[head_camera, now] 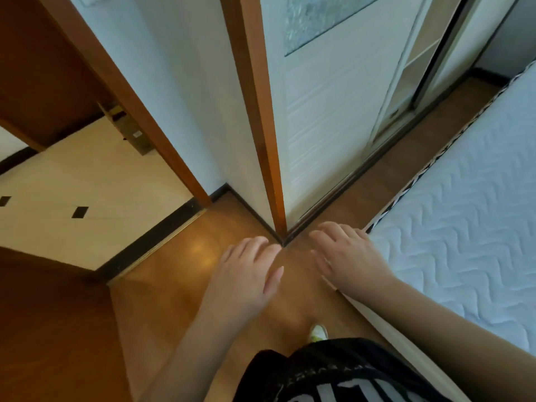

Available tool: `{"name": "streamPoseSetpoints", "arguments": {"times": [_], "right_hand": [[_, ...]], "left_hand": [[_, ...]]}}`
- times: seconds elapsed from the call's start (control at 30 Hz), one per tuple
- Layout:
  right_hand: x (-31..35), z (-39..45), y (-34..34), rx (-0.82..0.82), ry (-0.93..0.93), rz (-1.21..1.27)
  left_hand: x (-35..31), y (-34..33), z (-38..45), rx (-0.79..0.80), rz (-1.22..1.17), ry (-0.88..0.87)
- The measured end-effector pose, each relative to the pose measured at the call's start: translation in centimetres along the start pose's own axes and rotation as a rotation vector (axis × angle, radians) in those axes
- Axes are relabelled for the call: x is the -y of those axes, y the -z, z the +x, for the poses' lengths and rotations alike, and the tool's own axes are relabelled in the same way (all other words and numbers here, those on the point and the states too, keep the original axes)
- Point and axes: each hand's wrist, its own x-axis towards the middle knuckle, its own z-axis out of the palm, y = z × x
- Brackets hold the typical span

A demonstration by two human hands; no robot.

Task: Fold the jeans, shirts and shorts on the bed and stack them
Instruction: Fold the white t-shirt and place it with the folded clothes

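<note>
Left hand: the left hand [246,274] is held out in front of the body, palm down, fingers straight and loosely spread, grasping nothing; it hangs over the wooden floor [179,285].
Right hand: the right hand [346,256] is likewise stretched forward, palm down, fingers relaxed and slightly spread, released and empty; its fingertips lie near the corner of the bed [464,216], though I cannot tell whether they touch it.
Hands together: the two hands sit side by side, apart, with a strip of floor showing between them.
Bed: it runs along the right side of the view, with a white quilted mattress in a wavy stitch pattern and a dark patterned edge band.
Task clothes: no jeans, shirts or shorts lie on the part of the bed that shows; where they are cannot be told from this view.
Person: bare forearms reach in from below; a black garment with white lettering [333,378] shows at the bottom edge, and a light shoe [317,333] stands on the floor just above it.
Wardrobe: a white sliding-door wardrobe [333,111] with a brown wooden edge post stands ahead, across a narrow strip of floor from the bed.
Doorway: at the left a brown-framed doorway [162,132] opens onto a pale tiled floor [72,204] with small black inset squares.
</note>
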Motion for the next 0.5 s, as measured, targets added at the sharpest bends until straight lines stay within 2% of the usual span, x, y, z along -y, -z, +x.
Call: {"name": "streamPoseSetpoints", "arguments": {"times": [0.2, 0.5], "right_hand": [[-2.2, 4.6, 0.0, -0.009, -0.161, 0.024], [-3.6, 14.4, 1.2, -0.154, -0.483, -0.013]], "left_hand": [[1.9, -0.7, 9.4, 0.027, -0.04, -0.189], [7.3, -0.5, 24.4, -0.025, -0.054, -0.546]]}}
